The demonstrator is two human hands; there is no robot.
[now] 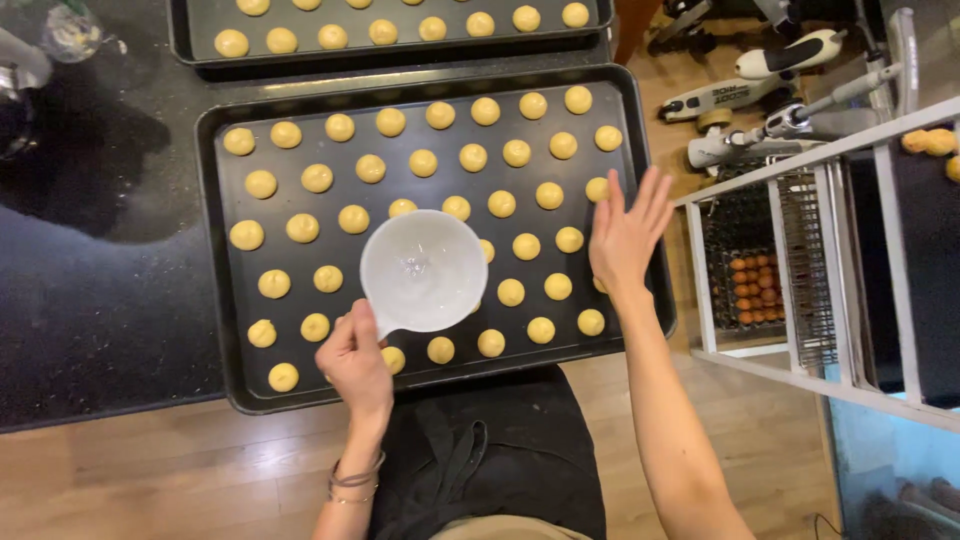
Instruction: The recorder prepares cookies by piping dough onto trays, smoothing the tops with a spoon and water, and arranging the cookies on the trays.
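Left hand: the left hand [355, 362], at 6 o'clock, is closed tight round the short handle of a white bowl [424, 270], fingers curled together; bracelets circle the wrist.
White bowl: held level over the middle of the near baking tray [226, 300], looking empty, though a faint glint at its bottom may be a film of liquid; I cannot tell.
Right hand: the right hand [625, 232], at 3 o'clock, is flat and wide open, fingers spread apart, holding nothing, hovering above the tray's right rim.
Hidden: the bowl covers a few dough balls [317, 178]; the right hand covers part of another at the tray's right side.
Edges: the tray's near rim overhangs the dark counter [100, 320] toward the person; open counter lies at 9 o'clock.
Far tray: a second tray [400, 52] of dough balls at 12 o'clock is cut off by the picture's top.
Rack: a metal rack [800, 250] stands at 3 o'clock, close beside the tray.
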